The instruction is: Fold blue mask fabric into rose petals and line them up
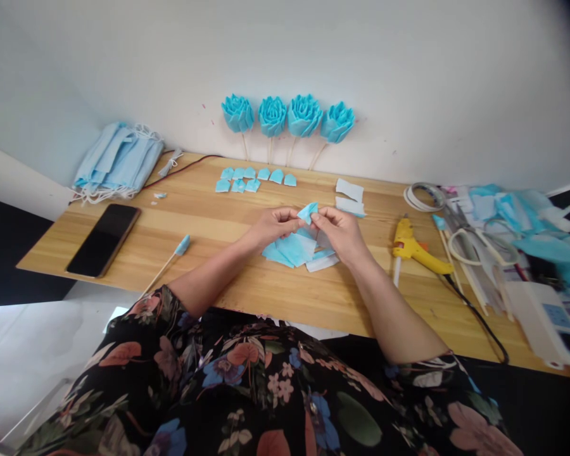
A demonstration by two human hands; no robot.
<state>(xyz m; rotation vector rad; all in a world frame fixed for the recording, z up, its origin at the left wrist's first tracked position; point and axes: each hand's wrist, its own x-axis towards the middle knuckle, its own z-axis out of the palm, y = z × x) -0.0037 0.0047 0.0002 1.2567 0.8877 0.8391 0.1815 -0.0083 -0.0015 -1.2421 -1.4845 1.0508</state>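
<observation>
Between both hands, above the middle of the table, is a small folded piece of blue fabric (pixel 308 213). My left hand (pixel 278 226) pinches its left side with thumb and fingers, and my right hand (pixel 341 232) pinches its right side. Cut blue and white fabric pieces (pixel 291 249) lie in a loose pile just beneath the hands. Farther back, several folded blue petals (pixel 239 185) lie in two rows. Two white strips (pixel 349 190) rest behind my right hand. A stick with a blue bud tip (pixel 183 245) lies left of my left forearm.
Several blue fabric roses (pixel 272 116) on sticks lean against the wall. At left are stacked face masks (pixel 118 158) and a phone (pixel 103 240). A yellow glue gun (pixel 415 248), tape roll (pixel 425 197), scissors (pixel 482 246) and blue scraps (pixel 527 209) lie at right on the wooden table (pixel 209 215).
</observation>
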